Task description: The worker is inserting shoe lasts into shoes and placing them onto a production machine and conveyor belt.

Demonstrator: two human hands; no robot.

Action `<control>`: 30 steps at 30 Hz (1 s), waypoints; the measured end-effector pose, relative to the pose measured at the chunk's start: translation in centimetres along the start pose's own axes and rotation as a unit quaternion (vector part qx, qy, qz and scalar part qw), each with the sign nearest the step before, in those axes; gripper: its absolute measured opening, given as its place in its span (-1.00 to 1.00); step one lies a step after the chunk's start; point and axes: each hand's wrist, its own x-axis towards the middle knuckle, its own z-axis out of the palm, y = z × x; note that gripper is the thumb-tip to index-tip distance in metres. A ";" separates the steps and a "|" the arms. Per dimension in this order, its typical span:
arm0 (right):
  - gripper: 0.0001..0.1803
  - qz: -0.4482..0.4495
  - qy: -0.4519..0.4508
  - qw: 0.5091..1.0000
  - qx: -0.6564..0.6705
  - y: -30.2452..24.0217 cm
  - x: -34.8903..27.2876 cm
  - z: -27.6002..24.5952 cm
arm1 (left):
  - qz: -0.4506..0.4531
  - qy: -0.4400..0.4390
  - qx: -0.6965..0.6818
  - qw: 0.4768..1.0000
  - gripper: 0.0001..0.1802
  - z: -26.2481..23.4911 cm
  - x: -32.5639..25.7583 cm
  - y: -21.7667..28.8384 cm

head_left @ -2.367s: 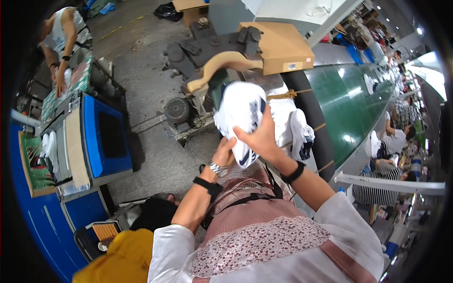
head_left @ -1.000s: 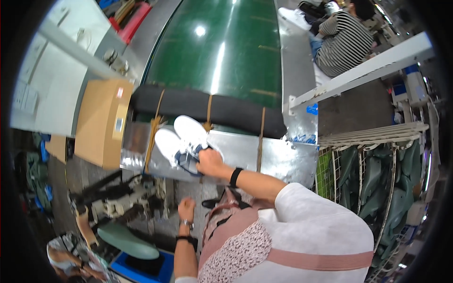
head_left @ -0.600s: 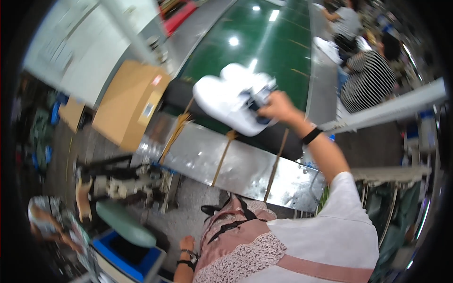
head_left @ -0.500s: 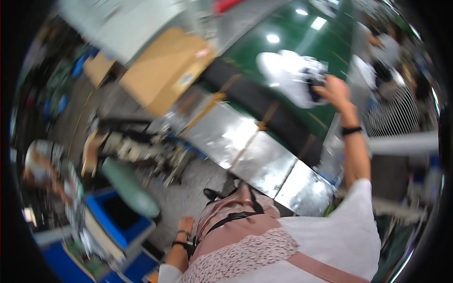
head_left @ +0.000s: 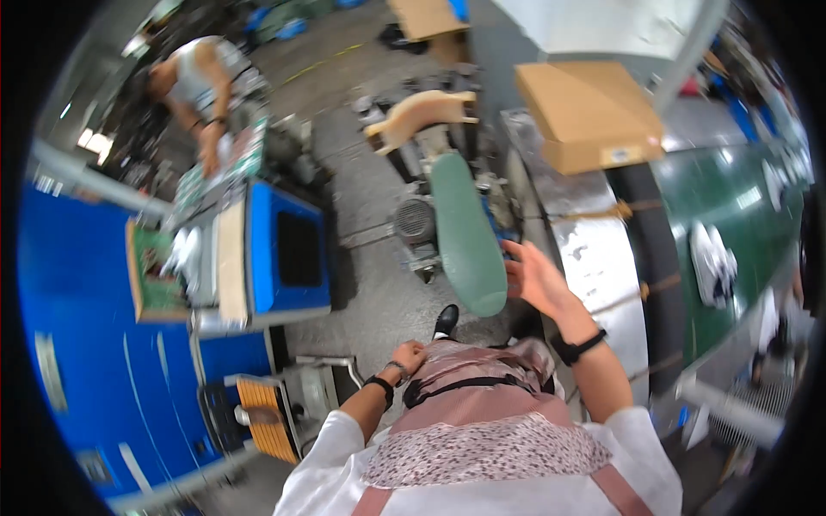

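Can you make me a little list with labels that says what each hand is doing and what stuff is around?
left hand: closed in a fist near the waist, holding nothing visible
right hand: open and empty, beside the green padded seat
belt: green conveyor with white shoes lying on it
box: cardboard box on the metal table
nearby: blue machine; another person working

Bright, even overhead light fills the scene, with glare on the green conveyor belt [head_left: 731, 224] and the metal sheet [head_left: 602, 267]. Motion blur softens everything; fisheye bending and black corners frame the rim.
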 end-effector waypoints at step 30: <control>-0.22 -0.175 0.733 0.525 0.395 51.3 -32.2 2.0 | 0.240 -0.281 0.315 0.874 -0.72 -1.0 11.5 3.1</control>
